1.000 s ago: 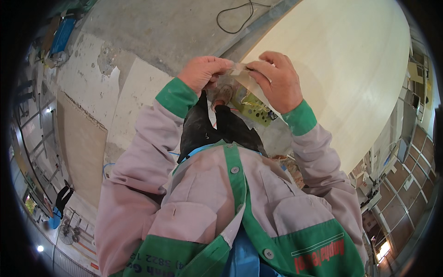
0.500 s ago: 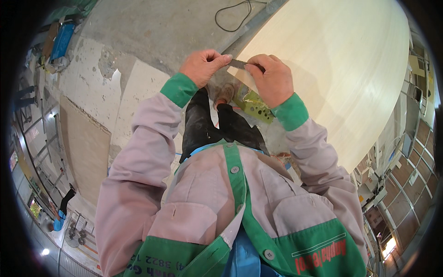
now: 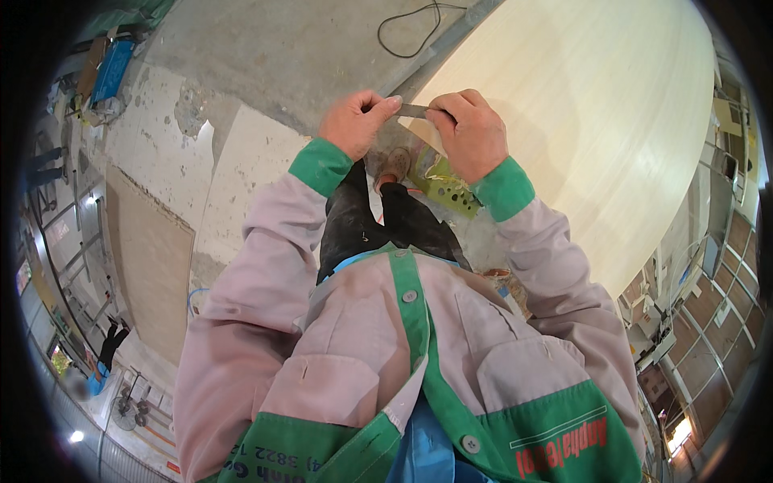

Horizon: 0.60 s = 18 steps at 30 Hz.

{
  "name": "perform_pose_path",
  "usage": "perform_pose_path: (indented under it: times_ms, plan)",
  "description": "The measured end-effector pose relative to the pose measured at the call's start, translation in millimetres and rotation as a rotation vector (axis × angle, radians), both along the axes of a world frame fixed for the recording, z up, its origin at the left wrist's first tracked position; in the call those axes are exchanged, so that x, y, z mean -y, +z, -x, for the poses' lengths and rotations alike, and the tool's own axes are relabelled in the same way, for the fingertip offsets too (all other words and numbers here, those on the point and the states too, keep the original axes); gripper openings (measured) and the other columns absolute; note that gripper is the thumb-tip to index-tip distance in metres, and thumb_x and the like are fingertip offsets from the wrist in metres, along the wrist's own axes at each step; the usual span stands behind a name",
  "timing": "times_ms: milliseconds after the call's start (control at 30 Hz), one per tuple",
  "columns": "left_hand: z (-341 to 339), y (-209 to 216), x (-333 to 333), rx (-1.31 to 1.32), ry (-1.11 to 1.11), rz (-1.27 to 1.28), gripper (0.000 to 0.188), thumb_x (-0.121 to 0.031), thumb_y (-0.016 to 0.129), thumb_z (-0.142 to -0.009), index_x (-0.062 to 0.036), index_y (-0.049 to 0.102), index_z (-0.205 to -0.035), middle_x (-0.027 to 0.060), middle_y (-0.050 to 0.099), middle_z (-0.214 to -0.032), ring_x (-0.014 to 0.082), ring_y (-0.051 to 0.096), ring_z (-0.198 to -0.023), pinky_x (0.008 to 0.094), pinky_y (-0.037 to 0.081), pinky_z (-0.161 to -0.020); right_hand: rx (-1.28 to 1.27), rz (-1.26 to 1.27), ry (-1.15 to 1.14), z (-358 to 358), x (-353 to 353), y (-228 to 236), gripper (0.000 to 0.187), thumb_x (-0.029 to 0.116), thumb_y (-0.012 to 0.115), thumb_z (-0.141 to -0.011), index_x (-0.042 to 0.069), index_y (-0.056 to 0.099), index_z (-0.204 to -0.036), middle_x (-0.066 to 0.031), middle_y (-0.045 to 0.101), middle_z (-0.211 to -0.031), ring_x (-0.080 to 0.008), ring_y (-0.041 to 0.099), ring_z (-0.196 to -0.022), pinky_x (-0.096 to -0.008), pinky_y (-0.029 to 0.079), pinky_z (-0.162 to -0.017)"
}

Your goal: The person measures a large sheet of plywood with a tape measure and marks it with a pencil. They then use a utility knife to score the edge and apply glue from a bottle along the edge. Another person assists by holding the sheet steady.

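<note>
A narrow, flat grey strip (image 3: 414,111) stretches between my two hands; its exact kind cannot be made out. My left hand (image 3: 351,127) pinches one end between thumb and fingers. At the other end, my right hand (image 3: 470,133) has its fingers and thumb closed round the strip, hiding that part. Both hands are raised in front of me, beside the corner of a large pale wooden board (image 3: 564,137). The right hand appears over the board's near edge, but whether it touches the board cannot be told.
Below my hands lies a green perforated piece (image 3: 444,187) near my shoe (image 3: 394,163). A black cable (image 3: 409,54) loops on the concrete floor. Another flat panel (image 3: 149,249) is at the left, with a person (image 3: 105,362) and a fan (image 3: 125,412) farther off.
My left hand has shifted slightly right and down, while my right hand has moved slightly left. The strip has turned a little, showing a lighter face. Both hands keep hold of it.
</note>
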State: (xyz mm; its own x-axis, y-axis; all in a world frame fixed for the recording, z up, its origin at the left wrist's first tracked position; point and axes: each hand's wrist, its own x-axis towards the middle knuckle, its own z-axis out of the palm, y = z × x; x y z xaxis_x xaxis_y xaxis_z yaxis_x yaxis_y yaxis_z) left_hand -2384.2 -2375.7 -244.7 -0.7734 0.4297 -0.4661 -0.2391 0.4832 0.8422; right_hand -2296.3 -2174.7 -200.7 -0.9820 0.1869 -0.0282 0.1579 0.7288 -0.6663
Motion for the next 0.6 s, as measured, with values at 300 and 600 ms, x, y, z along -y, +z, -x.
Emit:
perform_pose_path:
  times_ms: [300, 600]
  plan:
    - [-19, 7, -9, 0.017, 0.037, 0.0, 0.036, -0.037, 0.075, -0.1, -0.002, 0.074, -0.092, -0.0035, 0.063, -0.078, 0.0069, 0.051, -0.075, 0.0276, 0.043, -0.066, -0.061, -0.004, 0.036, -11, -11, 2, 0.008, 0.018, 0.073, -0.094, 0.011, 0.075, -0.097, -0.0111, 0.069, -0.097, -0.0341, 0.07, -0.086, -0.0458, 0.057, -0.074]
    - [-33, 1, -12, -0.047, 0.154, -0.045, 0.038, -0.039, 0.076, -0.1, -0.0018, 0.073, -0.091, -0.005, 0.058, -0.077, 0.0067, 0.049, -0.074, 0.0275, 0.043, -0.066, -0.085, 0.008, 0.09, -9, -17, -3, 0.008, 0.018, 0.074, -0.094, 0.011, 0.076, -0.097, -0.0114, 0.068, -0.096, -0.0341, 0.071, -0.087, -0.0448, 0.058, -0.076]
